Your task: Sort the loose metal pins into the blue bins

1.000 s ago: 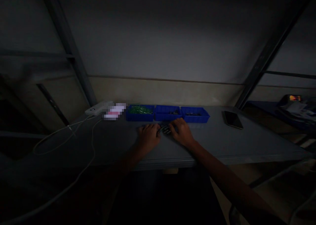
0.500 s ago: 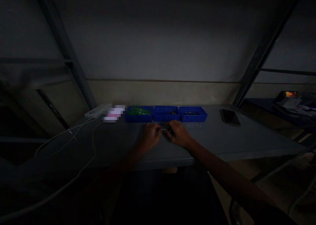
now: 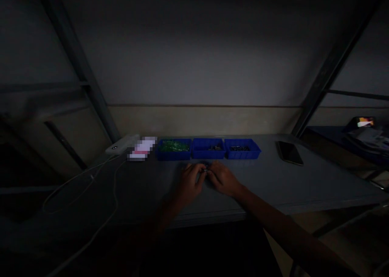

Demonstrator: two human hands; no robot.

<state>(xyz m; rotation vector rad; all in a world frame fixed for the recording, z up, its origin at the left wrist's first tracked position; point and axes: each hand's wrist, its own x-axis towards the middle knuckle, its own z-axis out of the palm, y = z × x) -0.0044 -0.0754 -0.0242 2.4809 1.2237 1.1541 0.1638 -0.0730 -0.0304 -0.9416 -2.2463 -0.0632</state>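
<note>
My left hand [image 3: 192, 180] and my right hand [image 3: 223, 177] meet low over the grey table, fingertips almost touching. Pinched between them is a small shiny part [image 3: 206, 170], too small and dark to name; the fingers of both hands are closed around it. Just beyond the hands stand three blue bins in a row. Green plastic pieces or bags fill the left bin [image 3: 174, 157]. Some small dark metal pieces lie at the right side of the middle bin [image 3: 209, 154], and more small metal pieces lie in the right bin [image 3: 243, 154].
A dark phone [image 3: 289, 153] lies on the table [image 3: 267, 183] at the right. At the left are a white box-like device [image 3: 120, 145] with cables and a lit, blurred-out screen [image 3: 142, 149]. Metal posts frame both sides. A small lit screen [image 3: 365, 122] stands at the far right.
The view has tilted up slightly, so the bins and table sit lower. My hands have drawn closer together, and the dark shiny cluster between them shows less than before.
</note>
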